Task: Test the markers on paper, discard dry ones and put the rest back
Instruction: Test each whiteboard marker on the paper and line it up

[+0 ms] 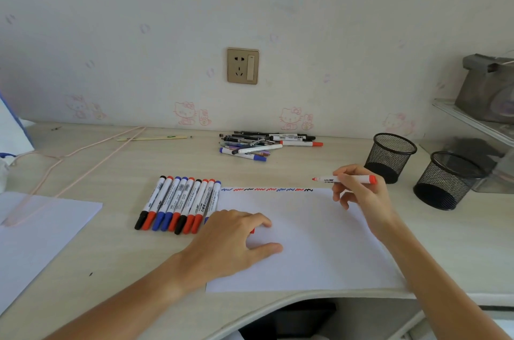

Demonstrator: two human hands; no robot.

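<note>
Pale desk [278,170] under paper [319,242], markers [178,204], mesh cups [389,157].

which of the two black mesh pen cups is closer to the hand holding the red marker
The farther, left-hand black mesh pen cup, just behind the right hand gripping the uncapped red marker. The other black mesh cup stands farther right, nearer the desk's front.

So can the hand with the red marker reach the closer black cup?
Probably yes. The right hand holding the red marker hovers just beside the nearer mesh cup, with only bare desk between them.
</note>
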